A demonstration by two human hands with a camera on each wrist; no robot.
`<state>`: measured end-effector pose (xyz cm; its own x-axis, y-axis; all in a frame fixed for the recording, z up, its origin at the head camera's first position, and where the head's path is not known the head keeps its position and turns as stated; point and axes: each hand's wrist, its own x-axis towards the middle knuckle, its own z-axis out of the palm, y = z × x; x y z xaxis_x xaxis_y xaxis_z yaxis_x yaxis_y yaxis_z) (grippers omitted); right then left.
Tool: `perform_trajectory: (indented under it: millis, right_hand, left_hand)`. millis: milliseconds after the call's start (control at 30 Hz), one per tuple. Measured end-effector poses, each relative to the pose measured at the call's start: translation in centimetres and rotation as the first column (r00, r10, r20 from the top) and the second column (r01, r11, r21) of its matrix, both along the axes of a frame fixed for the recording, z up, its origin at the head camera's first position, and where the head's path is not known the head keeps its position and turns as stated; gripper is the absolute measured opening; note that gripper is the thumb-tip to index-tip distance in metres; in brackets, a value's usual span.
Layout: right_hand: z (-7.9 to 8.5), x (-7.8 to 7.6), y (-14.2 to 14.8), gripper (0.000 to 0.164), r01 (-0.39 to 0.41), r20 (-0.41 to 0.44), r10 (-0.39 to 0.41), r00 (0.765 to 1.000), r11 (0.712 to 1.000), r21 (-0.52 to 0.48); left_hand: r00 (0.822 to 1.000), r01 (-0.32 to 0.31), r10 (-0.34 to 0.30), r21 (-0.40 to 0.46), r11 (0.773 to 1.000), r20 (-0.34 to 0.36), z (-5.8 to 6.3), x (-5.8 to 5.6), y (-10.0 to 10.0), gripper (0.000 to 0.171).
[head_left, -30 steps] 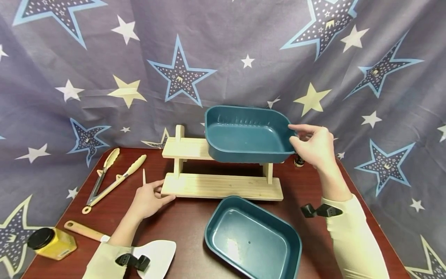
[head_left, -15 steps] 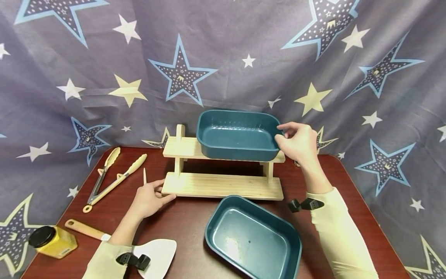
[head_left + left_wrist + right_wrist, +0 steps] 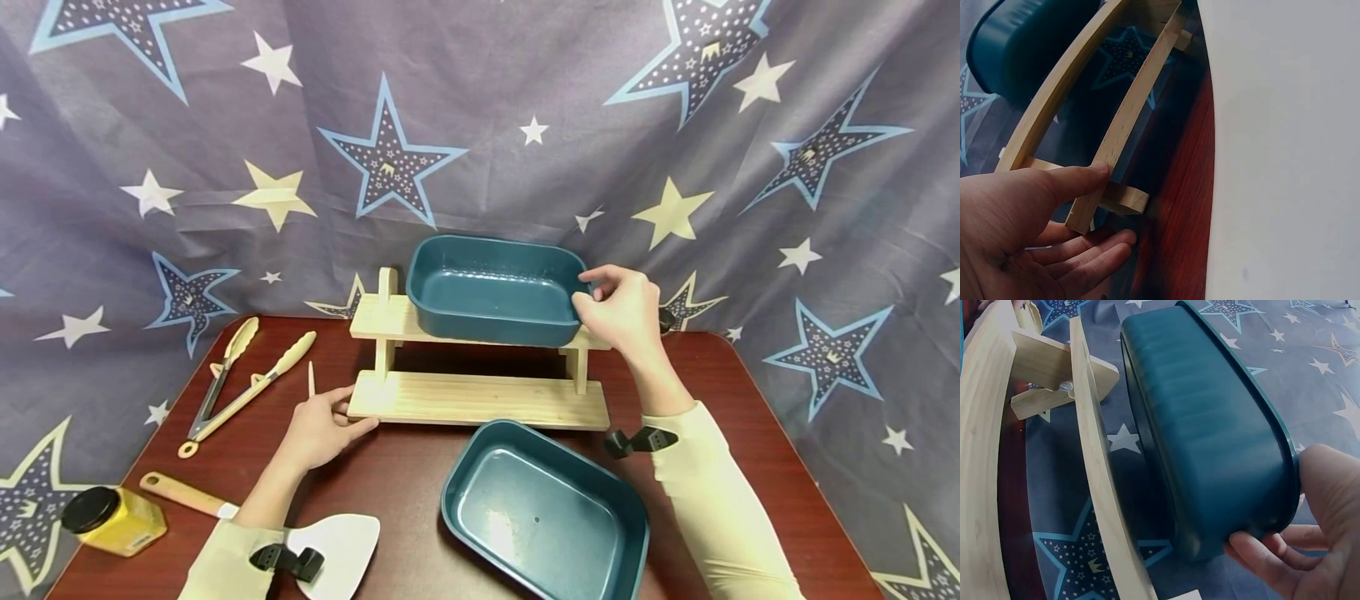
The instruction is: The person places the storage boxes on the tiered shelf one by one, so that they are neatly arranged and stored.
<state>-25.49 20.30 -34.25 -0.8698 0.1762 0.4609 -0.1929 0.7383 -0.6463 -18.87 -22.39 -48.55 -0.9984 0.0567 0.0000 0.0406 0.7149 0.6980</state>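
A deep teal bin (image 3: 495, 327), moulded in smooth plastic with rounded corners and a thin lipped rim, is held at the upper tier of a two-tier wooden shelf (image 3: 480, 398). Shallow vertical ribbing is seen along one long wall, and the interior is exposed from above down to its flat floor. The bin's right end wall is pinched between the thumb and fingers of the right hand (image 3: 624, 308). Most of the upper board (image 3: 373, 318) is covered by the bin, its left end being left in view; whether base and board touch cannot be told. The shelf is built of pale, straight-grained planks joined by upright supports. The left end of its lower plank is gripped by the left hand (image 3: 321, 427), with the thumb laid on top and the fingers below.

In front of the shelf, towards the front edge of the glossy red-brown tabletop (image 3: 405, 483), a second teal bin (image 3: 540, 521) is set obliquely; light is reflected from its floor, which is marked by a small dark dot. Near the left edge, metal-armed tongs (image 3: 232, 406) with cream scalloped tips are laid with their arms spread. A spatula (image 3: 343, 546) with a wooden handle and a broad white blade is partly hidden by the left forearm. At the front-left corner, a faceted yellow jar (image 3: 126, 527) is capped by a black lid (image 3: 90, 509). The background is formed by a creased grey-violet curtain (image 3: 517, 187) printed with stars.
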Motion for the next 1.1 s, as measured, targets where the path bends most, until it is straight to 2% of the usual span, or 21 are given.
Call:
perform_trajectory:
  millis: [433,833,967,1100]
  right_hand:
    - [-0.7,0.3,-1.5,0.026,0.008,-0.029,-0.007,1.000,1.000,0.009]
    - [-1.4,1.2,-2.9,0.029,-0.002,0.017,0.001,1.000,0.997,0.075]
    - [-1.4,1.7,-2.9,0.030,-0.036,0.034,0.032,0.999,0.993,0.112]
    - [-1.1,2.3,-2.2,0.030,-0.111,0.052,0.104,0.993,0.981,0.157]
  left_hand:
    - [1.000,-0.002,0.002,-0.002,1.000,-0.002,0.3,0.4,0.3,0.075]
    - [1.000,-0.008,0.008,-0.023,1.000,-0.011,0.5,0.3,0.2,0.075]
    - [1.000,-0.009,0.009,-0.029,1.000,-0.009,0.4,0.2,0.1,0.075]
    - [1.000,-0.001,0.001,-0.027,1.000,-0.017,0.3,0.4,0.2,0.075]
